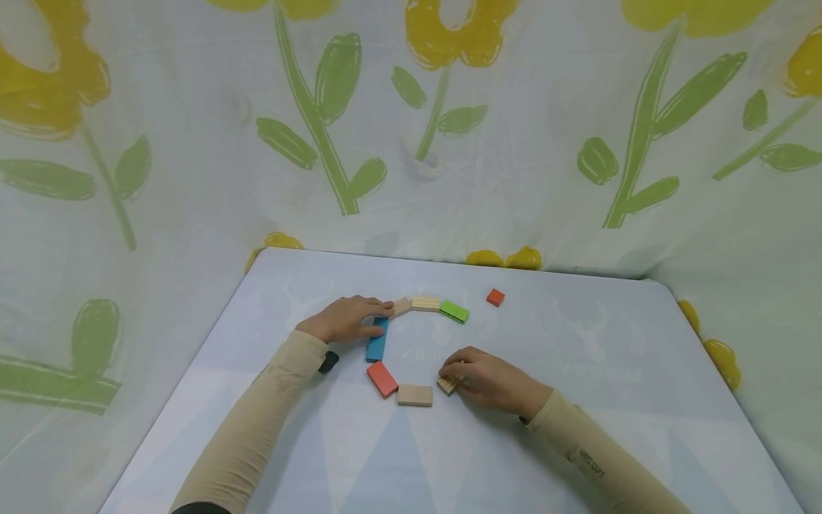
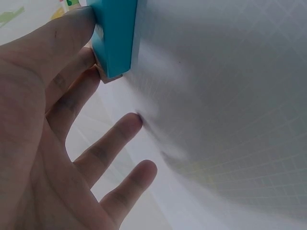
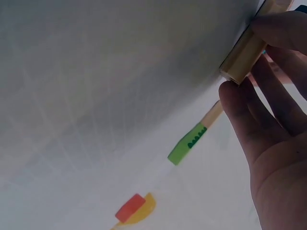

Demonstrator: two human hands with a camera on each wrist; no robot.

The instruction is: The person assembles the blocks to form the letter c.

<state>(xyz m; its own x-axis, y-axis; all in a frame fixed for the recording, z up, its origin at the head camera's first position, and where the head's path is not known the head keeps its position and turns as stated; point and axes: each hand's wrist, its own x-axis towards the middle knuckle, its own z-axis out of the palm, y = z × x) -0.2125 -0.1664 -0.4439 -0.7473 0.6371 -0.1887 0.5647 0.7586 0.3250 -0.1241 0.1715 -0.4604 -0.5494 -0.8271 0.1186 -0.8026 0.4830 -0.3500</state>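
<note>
My left hand point(image 1: 347, 319) reaches to the upper left of a curved row of toy blocks. In the left wrist view its thumb touches the blue block point(image 2: 115, 38), and two fingertips lie by the plain wooden block point(image 1: 401, 308) behind it. The other two fingers of that hand are spread apart. At the row's lower right my right hand point(image 1: 491, 378) pinches a grooved wooden block point(image 1: 448, 384) between thumb and fingers. That block is tilted to the row and partly covered by the fingers.
The row also has a ridged wooden block point(image 1: 426, 304), a green block point(image 1: 454, 311), a red block point(image 1: 382, 379) and another plain wooden block point(image 1: 414, 395). A small red block point(image 1: 495, 298) lies apart on the white table point(image 1: 565, 321). Flowered cloth point(image 1: 514, 143) hangs behind.
</note>
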